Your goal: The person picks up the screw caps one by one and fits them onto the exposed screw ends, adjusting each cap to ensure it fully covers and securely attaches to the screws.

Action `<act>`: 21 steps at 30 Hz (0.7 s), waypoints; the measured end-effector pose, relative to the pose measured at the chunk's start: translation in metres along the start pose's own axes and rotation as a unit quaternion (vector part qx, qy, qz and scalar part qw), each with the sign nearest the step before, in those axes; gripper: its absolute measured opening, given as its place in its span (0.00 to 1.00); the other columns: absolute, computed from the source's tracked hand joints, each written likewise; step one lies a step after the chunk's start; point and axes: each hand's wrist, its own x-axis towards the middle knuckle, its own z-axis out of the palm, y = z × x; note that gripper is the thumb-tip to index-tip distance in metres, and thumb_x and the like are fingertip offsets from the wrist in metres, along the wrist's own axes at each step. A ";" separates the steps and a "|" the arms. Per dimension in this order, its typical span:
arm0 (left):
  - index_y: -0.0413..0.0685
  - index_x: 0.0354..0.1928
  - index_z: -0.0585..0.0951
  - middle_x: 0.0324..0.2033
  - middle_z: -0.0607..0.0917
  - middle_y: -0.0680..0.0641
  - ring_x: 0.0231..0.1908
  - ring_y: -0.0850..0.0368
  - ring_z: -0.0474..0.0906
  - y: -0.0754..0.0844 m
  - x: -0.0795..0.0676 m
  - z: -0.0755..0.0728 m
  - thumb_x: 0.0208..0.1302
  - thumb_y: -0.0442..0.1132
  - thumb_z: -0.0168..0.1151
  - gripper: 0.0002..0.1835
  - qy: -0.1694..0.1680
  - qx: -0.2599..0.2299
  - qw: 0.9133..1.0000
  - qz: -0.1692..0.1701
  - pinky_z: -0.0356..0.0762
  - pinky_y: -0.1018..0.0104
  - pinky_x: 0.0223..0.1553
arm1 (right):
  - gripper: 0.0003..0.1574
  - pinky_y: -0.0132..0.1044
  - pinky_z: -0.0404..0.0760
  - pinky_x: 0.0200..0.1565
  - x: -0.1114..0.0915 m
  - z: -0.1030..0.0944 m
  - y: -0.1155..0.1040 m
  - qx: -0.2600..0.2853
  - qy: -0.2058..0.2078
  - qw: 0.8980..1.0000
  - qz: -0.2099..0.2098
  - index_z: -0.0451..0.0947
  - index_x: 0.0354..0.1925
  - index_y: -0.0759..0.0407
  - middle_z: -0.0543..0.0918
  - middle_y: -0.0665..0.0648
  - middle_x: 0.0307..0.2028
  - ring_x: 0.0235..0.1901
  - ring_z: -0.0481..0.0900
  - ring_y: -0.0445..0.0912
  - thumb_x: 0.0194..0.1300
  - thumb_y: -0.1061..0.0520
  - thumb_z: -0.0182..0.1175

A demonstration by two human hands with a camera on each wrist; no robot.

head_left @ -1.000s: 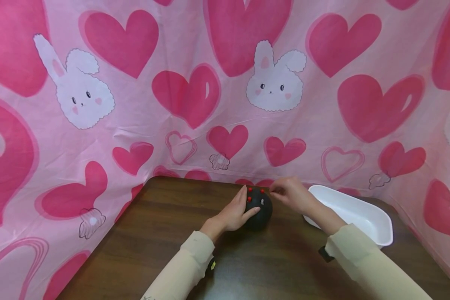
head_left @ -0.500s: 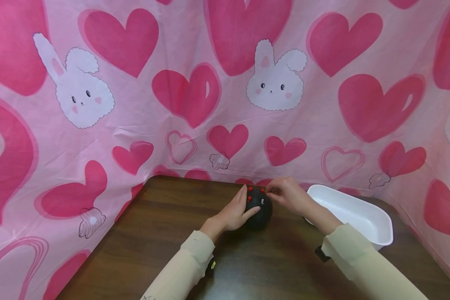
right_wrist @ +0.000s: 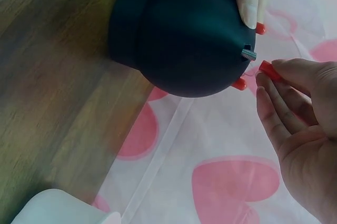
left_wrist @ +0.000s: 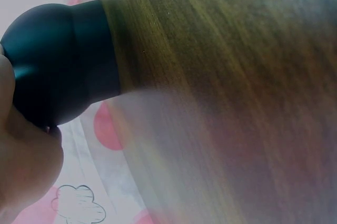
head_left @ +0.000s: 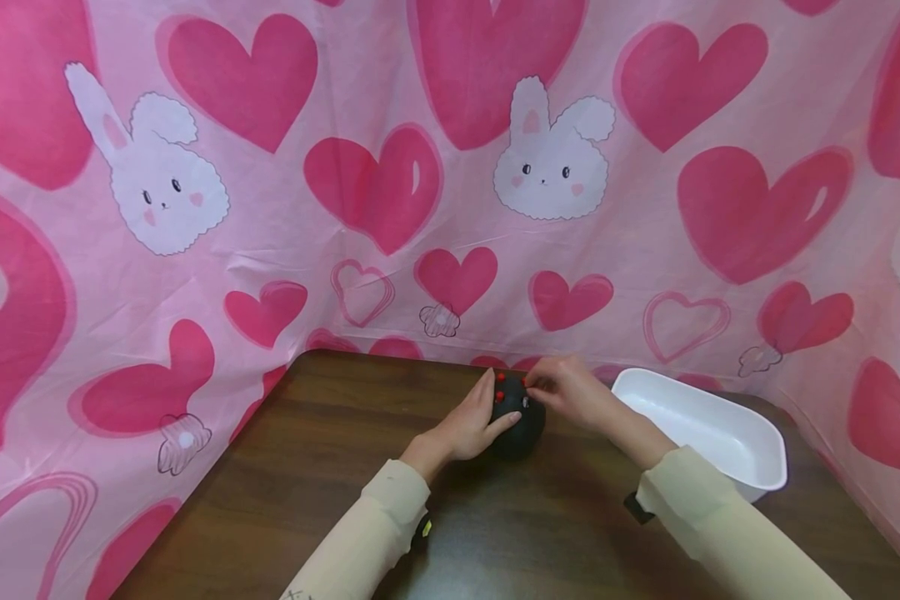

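Observation:
A black, bomb-shaped ball (head_left: pixel 521 435) on a short cylindrical base (left_wrist: pixel 97 50) stands on the table. My left hand (head_left: pixel 463 423) holds its left side, thumb across the front and fingers along the far side. Several red pegs (head_left: pixel 500 397) stick out of the top. A ridged metal screw (right_wrist: pixel 249 54) protrudes beside them. Between thumb and fingers, my right hand (right_wrist: pixel 303 95) pinches a small red peg (right_wrist: pixel 269 70) just off the ball's top. A fine wire-like tip shows between that peg and the ball.
A white rectangular tub (head_left: pixel 705 433) stands right of the ball, behind my right forearm. The brown wooden table (head_left: pixel 330 450) ends at a pink curtain (head_left: pixel 390 300) printed with hearts and rabbits. Dark bands sit at both wrists.
My right hand has moved left, bringing the pinched red peg from beside the ball to over its top, near the screw. The left hand and ball have stayed in place.

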 end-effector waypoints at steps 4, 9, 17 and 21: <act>0.41 0.82 0.37 0.81 0.44 0.41 0.80 0.47 0.46 -0.001 0.001 0.000 0.75 0.65 0.50 0.52 -0.002 -0.001 1.000 0.000 0.51 0.52 0.77 | 0.09 0.42 0.89 0.41 -0.001 0.003 0.002 0.005 0.002 1.000 -0.011 0.88 0.38 0.62 0.88 0.55 0.34 0.32 0.86 0.45 0.57 0.66 0.75; 0.41 0.82 0.38 0.82 0.44 0.41 0.80 0.47 0.46 -0.001 0.000 0.000 0.75 0.65 0.51 0.52 -0.001 -0.001 1.000 0.001 0.51 0.52 0.77 | 0.07 0.42 0.89 0.40 0.000 0.005 0.001 0.005 -0.003 1.000 -0.014 0.87 0.37 0.62 0.87 0.54 0.33 0.32 0.85 0.45 0.58 0.67 0.74; 0.39 0.81 0.38 0.81 0.44 0.41 0.80 0.47 0.46 -0.001 0.001 0.002 0.75 0.64 0.51 0.52 0.001 0.003 1.000 0.005 0.50 0.52 0.77 | 0.07 0.41 0.88 0.41 -0.001 0.007 0.000 0.009 -0.010 1.000 -0.006 0.87 0.38 0.62 0.87 0.53 0.33 0.32 0.84 0.44 0.59 0.66 0.74; 0.39 0.81 0.39 0.81 0.45 0.40 0.80 0.47 0.47 -0.001 0.001 0.002 0.75 0.63 0.51 0.52 0.006 0.001 1.000 0.007 0.51 0.52 0.77 | 0.07 0.41 0.89 0.42 -0.001 0.008 0.001 0.015 -0.012 1.000 -0.004 0.87 0.38 0.63 0.87 0.53 0.33 0.32 0.84 0.44 0.59 0.67 0.73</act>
